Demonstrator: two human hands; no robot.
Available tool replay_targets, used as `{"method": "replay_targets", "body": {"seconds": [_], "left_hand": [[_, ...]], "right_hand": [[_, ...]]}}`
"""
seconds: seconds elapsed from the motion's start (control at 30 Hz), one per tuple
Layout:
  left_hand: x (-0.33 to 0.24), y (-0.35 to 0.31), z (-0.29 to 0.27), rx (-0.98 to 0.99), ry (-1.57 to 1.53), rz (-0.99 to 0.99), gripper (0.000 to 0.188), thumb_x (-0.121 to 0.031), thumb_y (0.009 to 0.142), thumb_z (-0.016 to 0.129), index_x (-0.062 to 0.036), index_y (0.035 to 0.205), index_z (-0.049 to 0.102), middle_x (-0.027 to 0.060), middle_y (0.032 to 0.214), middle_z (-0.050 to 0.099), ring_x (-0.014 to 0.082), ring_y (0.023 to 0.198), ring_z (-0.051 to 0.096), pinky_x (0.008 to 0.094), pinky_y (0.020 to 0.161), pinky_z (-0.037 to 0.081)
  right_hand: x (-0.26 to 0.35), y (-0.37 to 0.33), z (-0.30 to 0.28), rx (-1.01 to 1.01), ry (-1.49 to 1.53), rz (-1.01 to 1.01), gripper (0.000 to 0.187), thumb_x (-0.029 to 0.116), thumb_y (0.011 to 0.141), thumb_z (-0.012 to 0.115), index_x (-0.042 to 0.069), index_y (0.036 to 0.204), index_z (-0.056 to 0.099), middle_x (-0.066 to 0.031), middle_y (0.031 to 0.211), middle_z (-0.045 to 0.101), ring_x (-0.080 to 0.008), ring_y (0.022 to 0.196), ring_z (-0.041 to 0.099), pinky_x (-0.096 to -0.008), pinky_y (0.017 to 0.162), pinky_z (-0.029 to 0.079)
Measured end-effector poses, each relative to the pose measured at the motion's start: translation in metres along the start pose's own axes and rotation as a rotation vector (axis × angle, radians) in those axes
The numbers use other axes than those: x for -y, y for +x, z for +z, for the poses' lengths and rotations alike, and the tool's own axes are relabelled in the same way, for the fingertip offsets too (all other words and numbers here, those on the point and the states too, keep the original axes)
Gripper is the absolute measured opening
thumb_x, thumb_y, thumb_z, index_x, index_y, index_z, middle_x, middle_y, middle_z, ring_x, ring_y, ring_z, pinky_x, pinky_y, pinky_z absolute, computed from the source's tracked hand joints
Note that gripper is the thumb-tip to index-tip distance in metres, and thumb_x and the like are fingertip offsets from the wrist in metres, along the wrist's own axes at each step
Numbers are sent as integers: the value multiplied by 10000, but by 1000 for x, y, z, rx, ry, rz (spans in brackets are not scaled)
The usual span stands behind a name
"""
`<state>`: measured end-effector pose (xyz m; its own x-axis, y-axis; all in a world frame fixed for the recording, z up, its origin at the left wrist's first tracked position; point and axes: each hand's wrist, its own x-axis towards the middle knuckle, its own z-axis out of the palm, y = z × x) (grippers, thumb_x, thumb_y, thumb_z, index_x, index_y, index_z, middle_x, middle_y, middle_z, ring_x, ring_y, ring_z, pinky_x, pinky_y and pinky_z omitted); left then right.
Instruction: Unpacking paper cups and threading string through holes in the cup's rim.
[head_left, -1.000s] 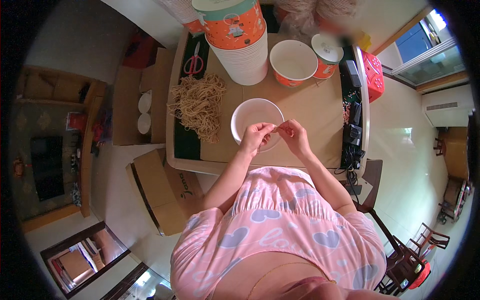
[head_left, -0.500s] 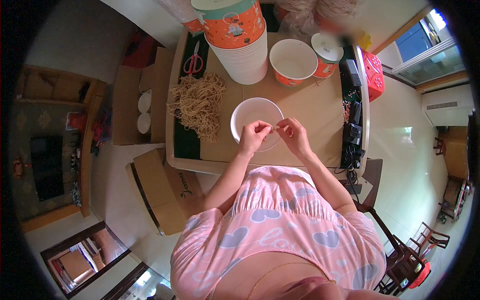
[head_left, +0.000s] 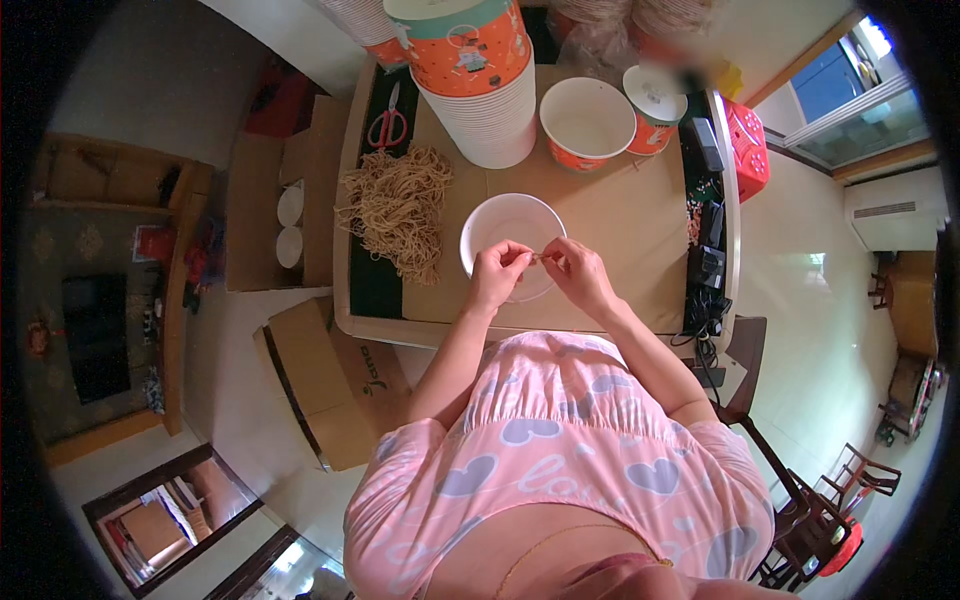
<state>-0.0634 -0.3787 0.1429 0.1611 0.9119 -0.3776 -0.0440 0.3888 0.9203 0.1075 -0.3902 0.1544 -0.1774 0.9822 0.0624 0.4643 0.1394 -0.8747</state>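
Note:
Above the near side of a white paper bucket [head_left: 513,215] on the table, my two hands meet with fingertips pinched. My left hand [head_left: 497,272] and my right hand [head_left: 580,273] grip a short tan cord [head_left: 538,257] between them. Most of that cord is hidden by my fingers. On the left lies a tangled heap of tan cords [head_left: 398,212] like it. Behind the bucket stands an open white bucket with an orange outside [head_left: 587,118]. A tall stack of paper buckets [head_left: 482,120] rises at the back left.
Red-handled scissors [head_left: 387,128] lie behind the cord heap. A lidded orange bucket [head_left: 655,110] stands at the back right. Black chargers and cables [head_left: 708,265] line the table's right edge. Cardboard boxes [head_left: 325,385] are on the floor at the left, and a dark wooden chair [head_left: 745,375] at the right.
My right hand has shifted slightly left, and its fingertips are nearer those of my left hand. The cord now shows stretched between both pinches. The bucket has barely moved.

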Motion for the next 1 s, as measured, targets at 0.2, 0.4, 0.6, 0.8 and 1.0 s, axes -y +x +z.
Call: {"method": "replay_targets", "body": {"seconds": [0.2, 0.4, 0.6, 0.8, 1.0], "left_hand": [[-5, -2, 5, 39, 6, -37, 52, -69, 859, 603, -32, 880, 633, -1, 742, 638, 24, 543, 480, 164, 471, 370], [5, 1, 4, 24, 48, 4, 49, -62, 846, 624, -23, 873, 634, -13, 717, 617, 28, 558, 495, 171, 491, 392], [1, 0, 3, -21, 164, 52, 67, -69, 806, 640, -7, 829, 631, 14, 712, 635, 64, 598, 566, 207, 536, 459], [-2, -1, -3, -20, 186, 62, 63, -67, 802, 622, -7, 816, 610, 12, 702, 625, 71, 598, 570, 208, 546, 468], [-8, -4, 0, -1, 87, -3, 69, -72, 809, 616, -10, 828, 594, 11, 705, 613, 65, 599, 564, 205, 531, 460]], "right_hand": [[-3, -1, 2, -25, -12, -8, 88, 73, 806, 611, 24, 876, 588, -104, 774, 628, -187, 592, 581, -296, 557, 474], [-4, -1, 3, -13, -28, 3, 86, 75, 805, 613, 24, 871, 591, -104, 772, 627, -182, 589, 580, -294, 556, 473], [0, -1, 1, 4, -6, 34, 89, 85, 801, 611, 30, 868, 588, -122, 770, 614, -230, 627, 591, -324, 573, 477], [2, -1, -1, 24, 10, 52, 92, 86, 796, 611, 35, 868, 584, -137, 779, 608, -272, 664, 609, -350, 588, 484], [7, -1, 0, 4, 40, 21, 91, 68, 797, 613, 32, 873, 577, -133, 778, 606, -254, 653, 604, -332, 579, 480]]}}
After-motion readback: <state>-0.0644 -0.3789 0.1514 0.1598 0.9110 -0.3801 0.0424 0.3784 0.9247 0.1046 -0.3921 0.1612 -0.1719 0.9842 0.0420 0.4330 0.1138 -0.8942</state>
